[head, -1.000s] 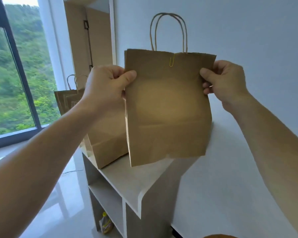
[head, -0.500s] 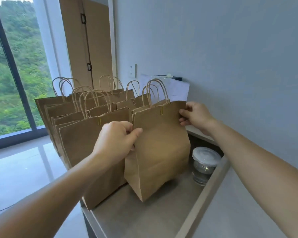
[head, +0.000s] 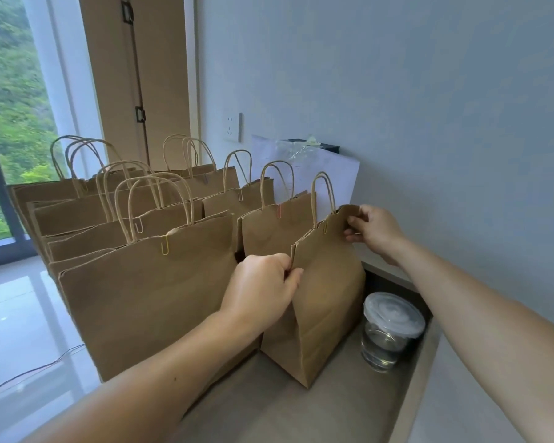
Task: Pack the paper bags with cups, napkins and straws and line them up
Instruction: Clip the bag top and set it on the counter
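Bags (head: 147,298) fill the left and centre of the frame, standing upright in close ranks on the tabletop (head: 269,410), handles up. They touch one another, so a push against the front one could, I judge, tilt the ranks behind or shove the far-left ones toward the tabletop's edge.

Right of centre stands the bag (head: 330,314) in hand, its base on the tabletop, its near corner turned toward the camera, so it sits askew to the row. The left hand (head: 263,282) pinches its left top edge between thumb and curled fingers. The right hand (head: 376,231) pinches the right top corner likewise, and that corner bends under the grip. Both grips lie high on thin paper: a hard tug to square the bag could tear or crease the rim, and steering from the top alone could tip it over its narrow base.

At lower right a lidded cup (head: 392,330) of what looks like clear liquid stands just beside the bag, not touching. Swinging the bag's base rightward could knock it. Whether the lid seals I cannot tell, and a spill would soak the paper.

Smallest, a yellow clip (head: 325,231) holds the rim shut by the handles; twisting the rim could slip it off.
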Available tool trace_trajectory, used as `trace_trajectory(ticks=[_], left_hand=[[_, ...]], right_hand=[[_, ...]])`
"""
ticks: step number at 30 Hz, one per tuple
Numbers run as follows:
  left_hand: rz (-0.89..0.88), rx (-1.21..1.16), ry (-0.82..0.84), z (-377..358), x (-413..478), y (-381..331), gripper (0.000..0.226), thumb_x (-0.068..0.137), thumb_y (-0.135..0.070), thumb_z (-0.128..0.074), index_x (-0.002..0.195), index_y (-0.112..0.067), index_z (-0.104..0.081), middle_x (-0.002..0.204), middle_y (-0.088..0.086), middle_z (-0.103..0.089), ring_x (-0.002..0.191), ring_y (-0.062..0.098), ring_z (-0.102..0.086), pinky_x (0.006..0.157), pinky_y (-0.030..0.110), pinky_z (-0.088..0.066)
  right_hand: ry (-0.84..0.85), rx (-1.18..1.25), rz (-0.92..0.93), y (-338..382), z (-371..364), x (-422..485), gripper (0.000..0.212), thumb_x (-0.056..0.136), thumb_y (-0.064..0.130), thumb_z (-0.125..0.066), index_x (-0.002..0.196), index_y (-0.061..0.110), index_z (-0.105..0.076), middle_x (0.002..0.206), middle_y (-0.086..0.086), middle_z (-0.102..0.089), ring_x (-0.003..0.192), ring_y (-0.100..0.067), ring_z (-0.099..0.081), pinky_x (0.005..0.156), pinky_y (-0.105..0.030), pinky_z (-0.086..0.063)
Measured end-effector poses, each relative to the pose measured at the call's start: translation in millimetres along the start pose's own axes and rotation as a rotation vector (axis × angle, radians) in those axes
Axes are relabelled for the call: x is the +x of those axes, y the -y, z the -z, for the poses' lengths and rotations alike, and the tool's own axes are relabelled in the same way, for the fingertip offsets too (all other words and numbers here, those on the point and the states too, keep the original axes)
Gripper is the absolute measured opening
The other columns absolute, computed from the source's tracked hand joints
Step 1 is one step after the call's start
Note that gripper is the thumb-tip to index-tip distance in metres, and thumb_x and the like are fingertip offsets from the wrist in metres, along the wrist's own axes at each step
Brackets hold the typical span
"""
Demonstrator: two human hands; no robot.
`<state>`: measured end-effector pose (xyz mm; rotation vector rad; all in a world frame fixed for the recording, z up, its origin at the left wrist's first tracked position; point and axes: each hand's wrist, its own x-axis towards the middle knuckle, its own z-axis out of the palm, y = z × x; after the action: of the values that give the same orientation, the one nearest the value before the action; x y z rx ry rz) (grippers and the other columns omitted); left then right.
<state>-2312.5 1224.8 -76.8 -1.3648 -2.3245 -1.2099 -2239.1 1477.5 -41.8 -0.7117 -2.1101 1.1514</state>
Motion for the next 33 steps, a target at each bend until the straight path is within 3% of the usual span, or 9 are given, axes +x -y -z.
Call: trace_trajectory(ticks=[6, 11, 13, 15, 16, 19, 21, 25, 33], left_hand=[[-0.022, 0.000, 0.011, -7, -3, 8, 0.048, 0.093, -0.030, -0.063, 0.055, -0.018, -0.036, 0.045, -0.006, -0.040, 0.043, 0.011, -0.037, 0.045, 0.028, -0.026], [-0.039, -0.030, 0.027, -16, -4, 3, 0.034, 0.091, -0.031, -0.064, 0.067, -0.011, -0.052, 0.056, -0.002, -0.056, 0.055, 0.018, -0.053, 0.050, 0.029, -0.035], [-0.073, -0.004, -0.007, -17, -4, -3, 0.017, 0.088, -0.035, -0.066, 0.089, -0.019, -0.061, 0.076, -0.007, -0.063, 0.068, 0.015, -0.059, 0.054, 0.029, -0.039], [-0.153, 0.043, -0.102, -18, -5, -10, 0.048, 0.084, -0.034, -0.071, 0.127, -0.024, -0.053, 0.115, -0.004, -0.060, 0.099, 0.020, -0.059, 0.066, 0.030, -0.043], [-0.200, 0.082, -0.158, -17, -5, -13, 0.068, 0.081, -0.032, -0.074, 0.140, -0.023, -0.044, 0.132, 0.002, -0.051, 0.116, 0.026, -0.051, 0.080, 0.036, -0.044], [-0.320, 0.246, -0.248, -13, -6, -40, 0.091, 0.074, -0.032, -0.076, 0.151, -0.023, -0.030, 0.156, 0.010, -0.025, 0.143, 0.031, -0.018, 0.113, 0.051, -0.018], [-0.397, 0.293, -0.156, -19, -14, -70, 0.087, 0.075, -0.038, -0.071, 0.151, -0.022, -0.030, 0.161, 0.009, -0.018, 0.149, 0.032, -0.008, 0.116, 0.051, -0.009], [-0.523, 0.315, 0.193, -47, -47, -142, 0.077, 0.085, -0.053, -0.056, 0.151, -0.022, -0.028, 0.162, 0.009, -0.018, 0.151, 0.030, -0.003, 0.117, 0.051, -0.013], [-0.775, 0.336, 0.566, -117, -188, -294, 0.081, 0.090, -0.062, -0.047, 0.155, -0.024, -0.017, 0.164, 0.006, -0.013, 0.151, 0.029, -0.004, 0.120, 0.052, -0.016]], right_hand=[[-0.067, 0.006, -0.023, -8, -3, -10, 0.018, 0.101, 0.001, -0.047, 0.115, -0.005, -0.058, 0.084, -0.007, -0.062, 0.068, -0.016, -0.062, 0.062, -0.023, -0.058], [-0.166, -0.015, -0.111, -14, 12, -41, 0.036, 0.099, 0.018, -0.058, 0.132, 0.004, -0.053, 0.117, -0.012, -0.060, 0.088, -0.028, -0.068, 0.082, -0.047, -0.059], [-0.219, -0.037, -0.135, -15, 22, -62, 0.044, 0.097, 0.024, -0.061, 0.137, 0.006, -0.050, 0.122, -0.011, -0.059, 0.097, -0.028, -0.068, 0.089, -0.050, -0.056], [-0.241, -0.132, -0.125, -18, 33, -86, 0.046, 0.096, 0.030, -0.062, 0.135, 0.008, -0.053, 0.124, -0.009, -0.061, 0.107, -0.025, -0.065, 0.095, -0.049, -0.053], [-0.245, -0.182, -0.121, -20, 38, -99, 0.046, 0.096, 0.033, -0.063, 0.134, 0.009, -0.054, 0.125, -0.006, -0.062, 0.111, -0.022, -0.063, 0.099, -0.046, -0.051], [-0.267, -0.347, -0.107, -22, 58, -140, 0.048, 0.096, 0.037, -0.061, 0.136, 0.012, -0.054, 0.133, -0.003, -0.060, 0.121, -0.017, -0.057, 0.106, -0.035, -0.043], [-0.269, -0.423, -0.107, -22, 74, -172, 0.051, 0.097, 0.037, -0.059, 0.139, 0.011, -0.051, 0.140, -0.005, -0.056, 0.127, -0.019, -0.053, 0.107, -0.031, -0.038], [-0.319, -0.550, -0.153, -27, 118, -260, 0.054, 0.098, 0.040, -0.055, 0.144, 0.011, -0.046, 0.148, -0.008, -0.046, 0.136, -0.021, -0.043, 0.106, -0.027, -0.031], [-0.455, -0.668, -0.444, -57, 212, -519, 0.065, 0.098, 0.051, -0.050, 0.151, 0.016, -0.034, 0.156, -0.003, -0.033, 0.142, -0.020, -0.032, 0.114, -0.036, -0.029]])
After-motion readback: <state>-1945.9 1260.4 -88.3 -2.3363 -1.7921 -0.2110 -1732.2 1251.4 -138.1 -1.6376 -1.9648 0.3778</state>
